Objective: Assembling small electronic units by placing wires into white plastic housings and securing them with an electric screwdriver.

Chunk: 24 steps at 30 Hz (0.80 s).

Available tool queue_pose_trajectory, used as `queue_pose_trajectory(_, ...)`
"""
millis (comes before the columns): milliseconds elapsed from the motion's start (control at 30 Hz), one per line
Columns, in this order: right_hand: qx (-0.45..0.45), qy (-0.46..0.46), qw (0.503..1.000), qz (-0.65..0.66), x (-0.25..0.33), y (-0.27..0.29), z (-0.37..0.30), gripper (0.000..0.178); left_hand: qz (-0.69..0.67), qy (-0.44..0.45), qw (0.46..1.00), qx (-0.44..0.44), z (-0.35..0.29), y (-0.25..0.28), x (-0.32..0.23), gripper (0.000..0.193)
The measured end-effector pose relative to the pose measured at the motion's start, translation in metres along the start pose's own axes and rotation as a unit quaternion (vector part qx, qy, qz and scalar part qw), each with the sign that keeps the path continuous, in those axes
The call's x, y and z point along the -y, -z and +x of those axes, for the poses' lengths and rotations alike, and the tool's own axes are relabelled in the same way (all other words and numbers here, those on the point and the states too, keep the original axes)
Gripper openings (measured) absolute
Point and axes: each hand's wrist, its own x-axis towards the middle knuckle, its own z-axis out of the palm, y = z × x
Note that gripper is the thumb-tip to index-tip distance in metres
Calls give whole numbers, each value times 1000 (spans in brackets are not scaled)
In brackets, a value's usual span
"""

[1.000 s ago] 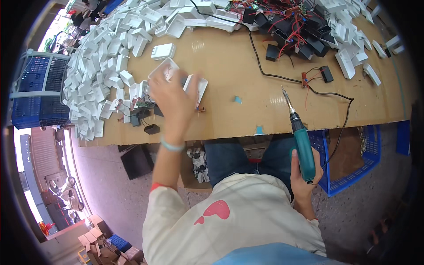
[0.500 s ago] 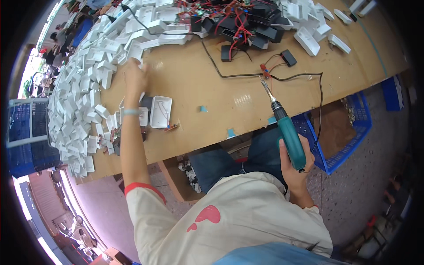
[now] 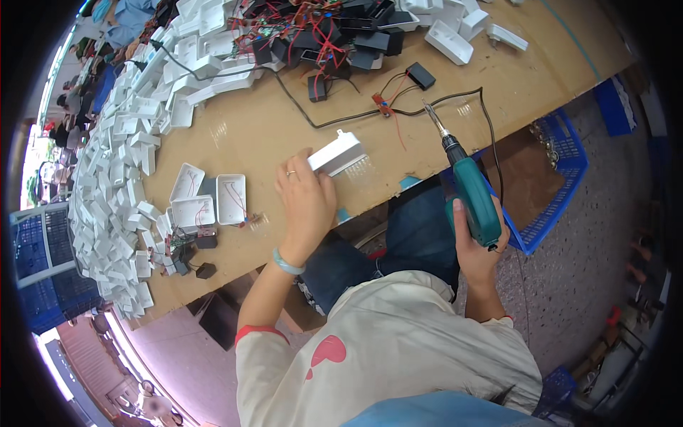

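My left hand (image 3: 307,192) grips a white plastic case (image 3: 337,154) at its near-left end, over the middle of the table. The case is long and box-shaped, with a small tab at its far end. At the table's front edge, my right hand (image 3: 478,238) is wrapped around a teal corded electric screwdriver (image 3: 475,196). Its metal bit points up and to the left, toward a small red circuit board (image 3: 383,104). Wires join that board to a black box (image 3: 420,75).
White cases form a large heap (image 3: 107,192) along the left. Black boxes with red wires (image 3: 334,43) pile up at the back. Open white cases with wires (image 3: 231,199) lie left of my left hand. A black cord (image 3: 306,114) crosses the table; a blue basket (image 3: 569,178) stands at right.
My left hand has moved from the white heap to the middle of the table, bringing a white case. My right hand still holds the electric screwdriver. The view has shifted somewhat.
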Motion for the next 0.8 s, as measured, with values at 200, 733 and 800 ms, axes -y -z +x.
queue_pose_trajectory(200,-8,-15,1000,-4,-3,10,1,31,43,-55,998,-4,19,25,-26,57)
queue_pose_trajectory(733,-74,-20,997,1,-6,24,3,26,-51,-191,980,-34,155,-80,-92,8)
queue_pose_trajectory(800,-76,-35,996,-9,-8,29,0,26,-118,-199,970,-74,155,-63,-96,8)
